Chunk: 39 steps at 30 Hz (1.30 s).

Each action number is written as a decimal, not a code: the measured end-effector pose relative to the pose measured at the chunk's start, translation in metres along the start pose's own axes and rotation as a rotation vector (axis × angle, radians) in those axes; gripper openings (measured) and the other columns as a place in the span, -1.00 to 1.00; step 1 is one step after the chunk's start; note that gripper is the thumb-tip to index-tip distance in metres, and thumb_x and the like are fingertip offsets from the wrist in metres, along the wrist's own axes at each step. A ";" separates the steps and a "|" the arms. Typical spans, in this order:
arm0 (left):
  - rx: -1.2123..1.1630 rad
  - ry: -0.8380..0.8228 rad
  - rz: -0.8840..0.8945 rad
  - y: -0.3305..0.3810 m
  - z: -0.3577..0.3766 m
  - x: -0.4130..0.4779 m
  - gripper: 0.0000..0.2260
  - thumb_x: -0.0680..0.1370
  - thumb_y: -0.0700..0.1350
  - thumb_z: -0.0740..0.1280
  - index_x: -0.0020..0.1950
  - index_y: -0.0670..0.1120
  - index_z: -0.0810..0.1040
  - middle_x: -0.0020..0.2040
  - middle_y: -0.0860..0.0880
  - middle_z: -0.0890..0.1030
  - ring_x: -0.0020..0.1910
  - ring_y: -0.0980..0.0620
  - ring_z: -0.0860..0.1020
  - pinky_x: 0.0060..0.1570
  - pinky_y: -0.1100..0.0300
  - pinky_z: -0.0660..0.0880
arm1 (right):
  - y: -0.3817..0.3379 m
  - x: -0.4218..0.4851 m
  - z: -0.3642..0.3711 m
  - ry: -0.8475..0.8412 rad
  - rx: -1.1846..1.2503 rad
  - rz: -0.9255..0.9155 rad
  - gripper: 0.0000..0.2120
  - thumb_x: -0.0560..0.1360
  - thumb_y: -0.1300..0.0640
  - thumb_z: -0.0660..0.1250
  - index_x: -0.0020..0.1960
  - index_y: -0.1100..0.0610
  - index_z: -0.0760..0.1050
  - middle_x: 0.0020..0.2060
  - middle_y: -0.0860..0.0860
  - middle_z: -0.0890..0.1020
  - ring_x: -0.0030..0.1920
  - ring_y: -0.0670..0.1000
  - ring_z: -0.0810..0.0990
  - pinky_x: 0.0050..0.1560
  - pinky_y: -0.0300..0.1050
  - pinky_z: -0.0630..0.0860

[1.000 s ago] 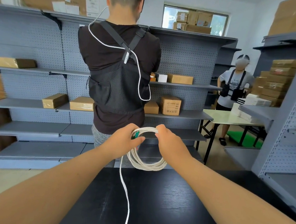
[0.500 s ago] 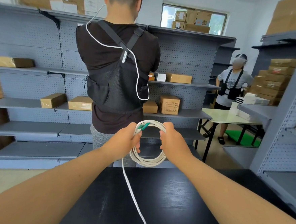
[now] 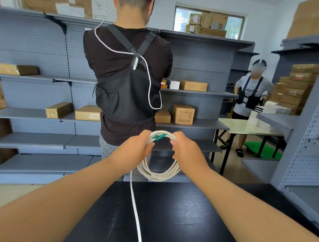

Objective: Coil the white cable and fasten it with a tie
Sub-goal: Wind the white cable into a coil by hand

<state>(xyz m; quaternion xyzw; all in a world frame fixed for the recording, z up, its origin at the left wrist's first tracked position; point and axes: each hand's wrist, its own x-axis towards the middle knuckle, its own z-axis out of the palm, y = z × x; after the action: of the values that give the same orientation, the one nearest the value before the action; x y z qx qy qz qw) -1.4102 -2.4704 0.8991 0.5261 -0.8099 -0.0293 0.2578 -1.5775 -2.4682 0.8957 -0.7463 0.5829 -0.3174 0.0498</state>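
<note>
Since a second ago both hands have lifted the coil a touch, the green piece (image 3: 158, 137) has slid from my left thumb toward the middle of the top arc, and the loose tail (image 3: 135, 210), which had swung out to the right, has come part of the way back. Right now my left hand (image 3: 134, 147) has its fingers curled round the upper left of the white cable (image 3: 158, 175), and my right hand (image 3: 185, 151) is wrapped round the upper right, so the coil hangs upright between them in the air, just past the far edge of the black table (image 3: 185, 226). Here is what matters: the uncoiled tail drops from the left hand's side of the loop and runs long and nearly straight back toward me across the tabletop, leaning slightly right, out of the bottom of view. So the left hand is the nearer one to it, and I reckon the next loop has to be fed from that side while the right keeps the bundle together. I cannot tell whether the green piece is a plug or the tie. As for writing, the cardboard box (image 3: 183, 114) on the shelf ahead carries a printed label and handling symbols, too small to read, and the papers on the wall board are just as illegible.
</note>
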 end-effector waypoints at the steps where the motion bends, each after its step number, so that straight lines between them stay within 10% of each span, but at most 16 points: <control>1: 0.016 0.000 -0.005 0.001 0.000 0.000 -0.80 0.62 -0.05 0.12 0.17 -0.13 0.32 -0.11 -0.13 0.60 -0.20 -0.07 0.58 -0.17 0.05 0.51 | -0.001 -0.001 0.000 0.000 0.012 0.000 -0.81 0.62 0.07 0.02 0.14 0.11 0.33 -0.10 0.10 0.55 -0.10 0.14 0.57 -0.05 0.14 0.54; 13: 0.233 -0.075 -0.084 0.005 0.000 0.009 -0.80 0.63 -0.06 0.10 0.17 -0.15 0.32 -0.10 -0.15 0.57 -0.16 -0.12 0.59 -0.14 0.02 0.53 | -0.007 -0.004 -0.006 -0.078 0.067 -0.070 -0.56 0.59 0.08 0.16 0.43 0.04 0.15 0.33 0.06 0.41 0.22 0.10 0.48 0.18 -0.07 0.39; 21: 0.342 -0.096 -0.023 0.008 0.004 0.011 -0.81 0.61 -0.16 0.13 0.20 -0.17 0.33 -0.35 -0.04 0.38 -0.32 -0.06 0.44 -0.31 0.09 0.36 | -0.001 -0.008 0.006 -0.045 -0.352 -0.198 -0.60 0.64 0.10 0.03 0.45 0.08 0.09 0.18 0.13 0.44 -0.04 0.20 0.57 -0.20 -0.05 0.39; 33: -0.251 -0.145 -0.119 0.002 0.010 -0.002 -0.79 0.54 -0.03 0.31 0.11 -0.01 0.35 -0.09 -0.03 0.59 -0.17 0.05 0.59 -0.11 0.12 0.54 | 0.006 -0.006 0.005 0.001 -0.253 -0.032 -0.81 0.62 0.17 0.07 0.23 0.09 0.27 0.03 0.10 0.51 -0.20 0.03 0.40 -0.37 -0.22 0.22; 39: -0.365 -0.078 -0.191 0.001 0.017 -0.005 -0.84 0.54 -0.04 0.30 0.05 -0.05 0.38 -0.26 0.05 0.54 -0.38 0.20 0.50 -0.40 0.41 0.38 | 0.006 -0.003 0.003 0.067 -0.138 0.053 -0.82 0.63 0.14 0.00 0.17 0.14 0.31 -0.02 0.11 0.52 -0.19 0.04 0.39 -0.35 -0.16 0.22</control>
<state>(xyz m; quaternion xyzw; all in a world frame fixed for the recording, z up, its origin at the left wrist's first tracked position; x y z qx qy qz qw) -1.4174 -2.4697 0.8826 0.5436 -0.7468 -0.2204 0.3133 -1.5817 -2.4687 0.8895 -0.7211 0.6243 -0.3001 -0.0128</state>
